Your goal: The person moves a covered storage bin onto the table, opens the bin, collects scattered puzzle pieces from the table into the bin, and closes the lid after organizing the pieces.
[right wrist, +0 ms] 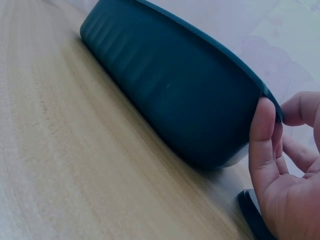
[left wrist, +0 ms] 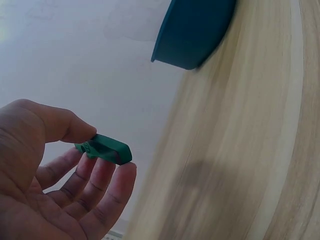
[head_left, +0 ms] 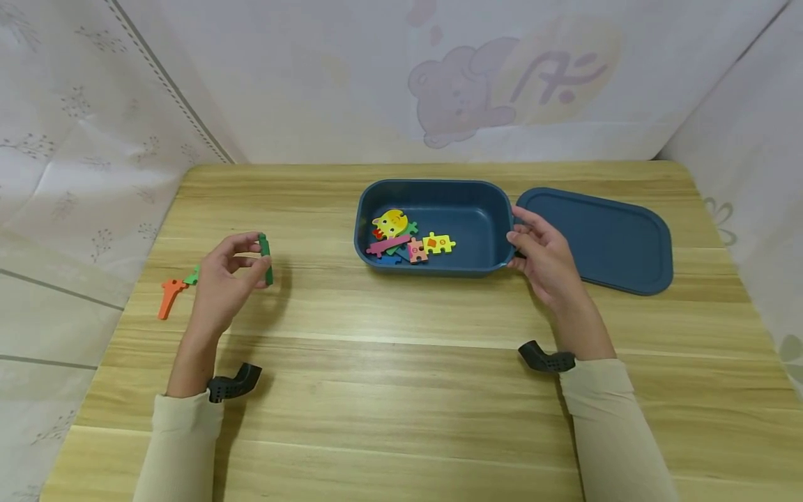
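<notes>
Left hand (head_left: 227, 282) pinches a green puzzle piece (head_left: 266, 259) over the counter (head_left: 389, 404), long axis front-to-back, well left of the crosswise dark-blue box (head_left: 467, 217), whose right end the right hand (head_left: 546, 265) grips.

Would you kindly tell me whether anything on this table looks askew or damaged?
No damage shows. The lid lies askew, angled beside the box; an orange piece and a green one lie at the left, apart from the pieces inside.

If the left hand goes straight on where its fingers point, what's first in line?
Probably the blue box, at its left end, with the green piece leading. The left hand looks raised, so it could pass over instead.
</notes>
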`<action>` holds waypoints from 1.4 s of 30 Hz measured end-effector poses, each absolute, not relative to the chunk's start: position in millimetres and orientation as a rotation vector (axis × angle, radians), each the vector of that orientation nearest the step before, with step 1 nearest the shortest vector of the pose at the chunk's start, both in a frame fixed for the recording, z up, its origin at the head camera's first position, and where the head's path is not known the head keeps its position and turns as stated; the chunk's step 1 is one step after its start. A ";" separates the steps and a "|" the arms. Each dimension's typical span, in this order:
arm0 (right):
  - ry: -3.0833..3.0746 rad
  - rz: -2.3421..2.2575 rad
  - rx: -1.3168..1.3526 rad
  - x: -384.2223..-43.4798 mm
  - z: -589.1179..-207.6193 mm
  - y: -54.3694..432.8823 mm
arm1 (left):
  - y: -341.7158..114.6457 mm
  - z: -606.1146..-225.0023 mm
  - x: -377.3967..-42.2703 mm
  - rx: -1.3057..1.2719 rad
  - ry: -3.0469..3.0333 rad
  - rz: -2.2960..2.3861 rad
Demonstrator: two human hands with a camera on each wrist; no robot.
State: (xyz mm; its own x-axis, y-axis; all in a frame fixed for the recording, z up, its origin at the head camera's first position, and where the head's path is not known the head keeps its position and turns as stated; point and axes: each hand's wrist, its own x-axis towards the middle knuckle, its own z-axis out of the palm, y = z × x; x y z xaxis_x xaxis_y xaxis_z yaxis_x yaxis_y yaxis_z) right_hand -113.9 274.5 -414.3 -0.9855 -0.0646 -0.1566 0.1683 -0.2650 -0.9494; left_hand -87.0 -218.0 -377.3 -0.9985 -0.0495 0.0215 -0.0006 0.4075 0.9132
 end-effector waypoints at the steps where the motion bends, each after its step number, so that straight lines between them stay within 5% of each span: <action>1: 1.808 -2.385 0.127 -113.9 -414.3 274.7 | -217.0 -377.0 -87.1 0.043 -2.597 -1.687; 42: 1.834 -2.332 0.150 -112.2 -410.4 275.6 | -168.6 -358.7 -108.5 -0.163 -2.550 -1.783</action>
